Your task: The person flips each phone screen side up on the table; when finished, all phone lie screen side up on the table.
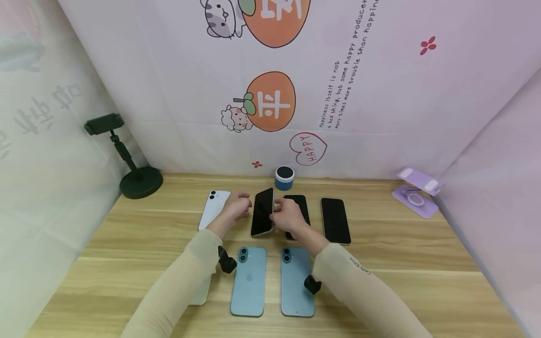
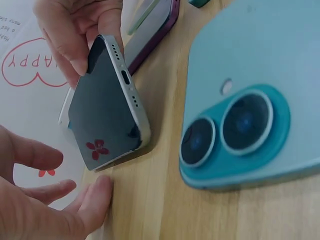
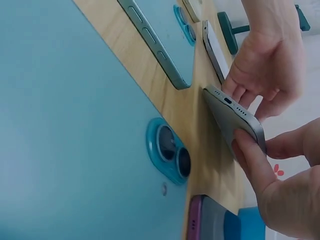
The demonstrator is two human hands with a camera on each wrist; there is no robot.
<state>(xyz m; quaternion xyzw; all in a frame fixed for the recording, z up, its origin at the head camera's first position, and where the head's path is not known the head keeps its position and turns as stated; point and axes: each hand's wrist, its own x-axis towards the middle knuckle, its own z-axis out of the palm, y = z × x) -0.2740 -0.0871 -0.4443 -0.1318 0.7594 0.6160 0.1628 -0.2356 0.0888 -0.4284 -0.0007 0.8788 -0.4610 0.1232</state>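
Note:
My right hand [image 1: 289,215] pinches the right edge of a smartphone [image 1: 263,212] with a black screen and silver frame. That phone is tilted, its screen facing left and its right edge raised, as the right wrist view also shows with the phone [image 3: 235,112] between thumb and fingers. My left hand [image 2: 55,195] is close to the phone's lower edge, its fingers spread and apart from it. A white phone [image 1: 213,209] lies left of the left hand. Under the right hand lies another dark-screened phone [image 1: 302,206], partly covered; its frame looks purple in the wrist views.
Two blue phones, a left one [image 1: 248,284] and a right one [image 1: 296,286], lie camera-side up in front. A pale phone [image 1: 202,293] is partly under the left sleeve. Another black-screened phone [image 1: 336,220] lies right. Behind stand a blue jar [image 1: 284,180], black stand [image 1: 141,183] and purple stand [image 1: 416,202].

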